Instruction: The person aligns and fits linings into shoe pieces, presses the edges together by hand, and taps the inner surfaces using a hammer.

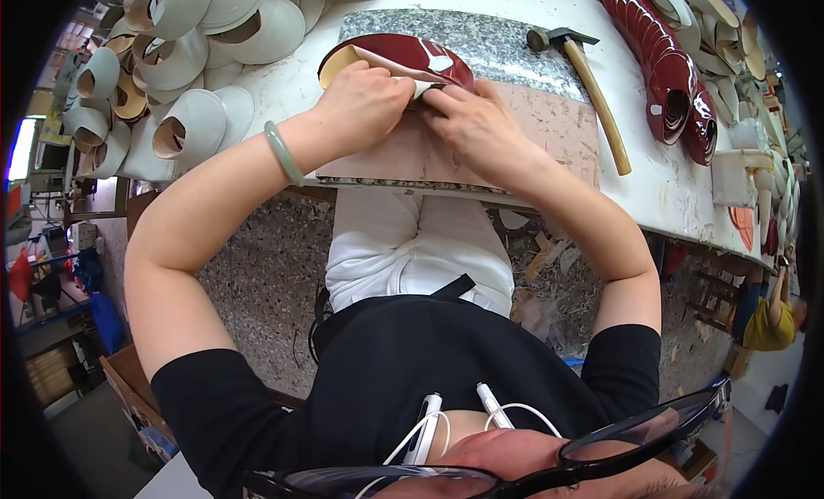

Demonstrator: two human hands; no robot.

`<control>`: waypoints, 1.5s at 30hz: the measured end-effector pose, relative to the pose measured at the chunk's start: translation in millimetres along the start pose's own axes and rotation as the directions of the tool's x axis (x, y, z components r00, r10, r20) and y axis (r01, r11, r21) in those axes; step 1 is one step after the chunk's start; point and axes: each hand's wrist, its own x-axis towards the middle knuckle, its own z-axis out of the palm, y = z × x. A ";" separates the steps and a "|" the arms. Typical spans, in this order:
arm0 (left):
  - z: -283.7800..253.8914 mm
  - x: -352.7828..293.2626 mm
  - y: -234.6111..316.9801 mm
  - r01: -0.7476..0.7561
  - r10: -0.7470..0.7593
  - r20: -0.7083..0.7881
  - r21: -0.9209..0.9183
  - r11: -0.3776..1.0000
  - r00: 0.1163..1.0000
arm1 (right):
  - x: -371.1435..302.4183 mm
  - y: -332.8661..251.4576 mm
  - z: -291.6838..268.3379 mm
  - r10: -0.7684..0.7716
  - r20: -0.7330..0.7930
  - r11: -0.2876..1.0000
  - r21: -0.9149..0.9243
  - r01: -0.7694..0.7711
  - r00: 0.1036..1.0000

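Observation:
A glossy dark red shoe upper (403, 49) with a pale lining lies at the far middle of the work board (549, 126). My left hand (360, 100) is closed, its fingers pinching the near edge of the lining. Beside it, my right hand (476, 126) bends its fingers down onto the same edge, close to a small white and dark patch. The fingertips of both hands are partly hidden by the knuckles and the folded material. Right of the board lies a hammer (598, 104) with a wooden handle, its dark head resting on a speckled stone slab (481, 27).
Stacked whitish shoe uppers (184, 126) crowd the table's left side. A nested row of dark red uppers (661, 66) runs along the right, near a white container (738, 177). Scraps litter the floor (558, 280) below. Another person (770, 319) sits at the far right.

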 end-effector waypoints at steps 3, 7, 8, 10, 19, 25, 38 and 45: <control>1.9 9.1 4.7 0.212 -0.199 0.150 -0.079 0.974 0.968 | 8.6 1.6 -2.3 0.013 0.093 1.000 -0.013 -0.012 0.996; -18.8 19.9 0.3 0.331 -0.296 0.267 -0.096 0.939 0.917 | 13.5 -5.7 -10.0 0.022 0.199 0.995 -0.097 -0.002 0.980; -24.9 24.0 -3.8 0.405 -0.336 0.398 -0.102 0.909 0.854 | 13.6 -2.4 -8.0 0.024 0.196 0.995 -0.100 -0.004 0.980; -16.4 18.6 -10.1 0.394 -0.309 0.398 -0.151 0.907 0.864 | 14.0 2.8 0.0 -0.010 0.079 0.999 -0.041 0.013 0.997; -7.7 17.7 -22.6 0.505 -0.370 0.405 -0.305 0.807 0.836 | 27.9 -9.5 15.1 0.007 0.017 0.995 -0.099 -0.005 1.000; -69.7 16.5 -61.8 0.484 -0.459 0.356 -0.852 0.198 0.814 | 19.8 -11.6 -9.4 0.345 -0.281 0.820 0.555 -0.142 0.896; -5.9 34.3 16.4 0.425 -0.429 0.141 -0.582 0.693 0.892 | 16.0 33.8 -51.6 0.054 -0.331 0.985 0.170 0.004 0.942; -8.4 37.4 -7.1 0.339 -0.276 0.269 -0.225 0.914 0.923 | 50.8 27.9 -41.4 0.226 0.452 0.973 -0.066 -0.221 0.863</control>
